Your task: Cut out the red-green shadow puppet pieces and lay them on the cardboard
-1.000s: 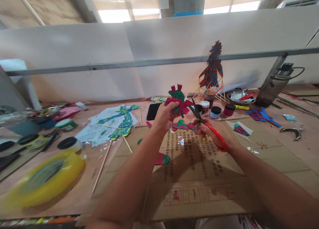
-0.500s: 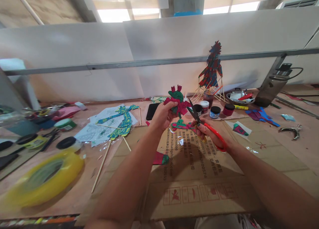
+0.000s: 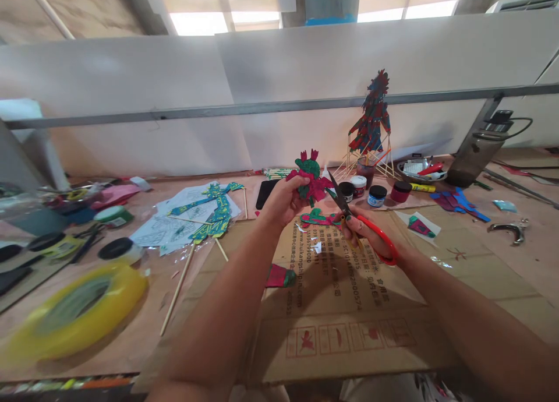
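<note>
My left hand (image 3: 286, 201) pinches a painted paper figure cutout (image 3: 308, 168), green and crimson with a crest on top. In my right hand (image 3: 362, 232) are scissors (image 3: 379, 237) with red handles, their dark blades pointing up and left beside the cutout. A thin tan stick-like piece also shows by the right fingers; I cannot tell what it is. Below the hands, another green and crimson cutout (image 3: 318, 217) lies on the printed cardboard sheet (image 3: 332, 309), with small white paper scraps (image 3: 317, 247) near it. A crimson and green piece (image 3: 280, 275) lies partly behind my left forearm.
At left are a big roll of yellow tape (image 3: 117, 294), line-drawn sheets (image 3: 151, 233) and a blue-green puppet on sticks (image 3: 218, 215). Paint jars (image 3: 377, 196), a stick-propped figure (image 3: 371, 119) and a bottle (image 3: 478, 151) stand behind. Pliers (image 3: 515, 232) lie at right.
The cutout in my left hand has tilted slightly. The scissors remain in almost the same place beside it, and the surrounding things have not moved.
</note>
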### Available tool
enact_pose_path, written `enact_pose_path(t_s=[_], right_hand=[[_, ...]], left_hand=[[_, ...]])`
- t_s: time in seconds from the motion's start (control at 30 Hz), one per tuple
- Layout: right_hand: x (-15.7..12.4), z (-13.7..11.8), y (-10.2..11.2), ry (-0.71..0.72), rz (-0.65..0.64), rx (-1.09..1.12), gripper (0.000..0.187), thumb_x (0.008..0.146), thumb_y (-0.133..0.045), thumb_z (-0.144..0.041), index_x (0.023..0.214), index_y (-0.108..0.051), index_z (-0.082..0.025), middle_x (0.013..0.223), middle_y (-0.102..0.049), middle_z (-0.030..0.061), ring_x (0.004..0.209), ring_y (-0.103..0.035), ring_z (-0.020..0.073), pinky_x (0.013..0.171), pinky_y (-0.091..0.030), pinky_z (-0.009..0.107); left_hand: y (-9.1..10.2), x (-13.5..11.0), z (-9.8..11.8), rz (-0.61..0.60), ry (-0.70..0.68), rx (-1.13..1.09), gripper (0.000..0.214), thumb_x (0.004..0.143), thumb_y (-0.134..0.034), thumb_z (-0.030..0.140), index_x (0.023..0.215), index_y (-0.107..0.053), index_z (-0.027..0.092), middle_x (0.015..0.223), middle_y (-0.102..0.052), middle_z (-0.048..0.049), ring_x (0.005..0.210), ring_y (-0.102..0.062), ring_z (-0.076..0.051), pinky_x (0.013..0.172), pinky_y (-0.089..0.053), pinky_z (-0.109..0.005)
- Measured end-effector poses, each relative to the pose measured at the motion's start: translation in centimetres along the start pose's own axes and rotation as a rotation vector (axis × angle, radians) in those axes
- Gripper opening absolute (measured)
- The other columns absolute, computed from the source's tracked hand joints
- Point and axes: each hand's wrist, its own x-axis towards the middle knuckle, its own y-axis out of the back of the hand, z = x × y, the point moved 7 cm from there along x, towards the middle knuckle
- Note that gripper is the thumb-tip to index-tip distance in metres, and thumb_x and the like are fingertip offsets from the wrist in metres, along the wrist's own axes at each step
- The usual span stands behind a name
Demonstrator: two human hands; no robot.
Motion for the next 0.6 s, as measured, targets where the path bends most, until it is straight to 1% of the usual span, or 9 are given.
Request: enact_pose_path(t_s=[0.07,0.23,0.33,0.43,0.6], right_hand=[[0.00,-0.06,-0.06,0.008,-0.005,0.000,0.053,0.094,-0.057,-0.076,0.113,-0.061,-0.026,0.079,-0.059,0.0008,0.065,-0.058,0.0178,0.061,-0.048,0.032],[-0.03,-0.26,-0.01,0.021,-0.005,-0.002,0.043,0.097,-0.060,-0.069,0.101,-0.058,-0.026,0.080,-0.061,0.0007,0.066,-0.059,0.0168,0.062,-0.051,0.031],[-0.01,-0.17,-0.01,0.014,0.000,0.023,0.042,0.096,-0.063,-0.066,0.101,-0.058,-0.025,0.079,-0.062,0.0000,0.063,-0.059,0.0157,0.059,-0.051,0.029],[-0.02,0.01,-0.20,-0.011,-0.007,0.064,0.043,0.095,-0.064,-0.067,0.101,-0.057,-0.024,0.077,-0.062,-0.0010,0.060,-0.058,0.0147,0.055,-0.049,0.028],[-0.14,-0.32,-0.24,-0.012,-0.007,0.056,0.044,0.094,-0.063,-0.067,0.098,-0.057,-0.024,0.076,-0.063,-0.0010,0.058,-0.058,0.0146,0.054,-0.049,0.029]], left_hand=[[-0.12,-0.05,-0.03,-0.005,0.005,-0.013,0.008,0.071,-0.069,0.009,0.075,-0.067,0.015,0.064,-0.070,-0.0005,0.051,-0.061,-0.013,0.052,-0.052,-0.023],[-0.55,-0.32,-0.08,-0.019,0.018,-0.025,0.006,0.072,-0.068,0.009,0.074,-0.068,0.015,0.063,-0.070,-0.0014,0.049,-0.060,-0.012,0.050,-0.050,-0.022],[-0.64,-0.50,-0.03,-0.016,0.030,-0.030,0.007,0.074,-0.065,0.008,0.074,-0.068,0.014,0.061,-0.069,-0.0018,0.049,-0.060,-0.012,0.049,-0.050,-0.022],[-0.68,-0.53,0.01,-0.025,0.037,-0.030,0.007,0.075,-0.064,0.009,0.074,-0.068,0.014,0.060,-0.069,-0.0024,0.049,-0.060,-0.013,0.049,-0.051,-0.023],[-0.44,-0.18,0.01,-0.045,-0.003,0.011,0.004,0.072,-0.069,0.011,0.075,-0.068,0.014,0.062,-0.069,-0.0019,0.052,-0.063,-0.013,0.053,-0.056,-0.024]])
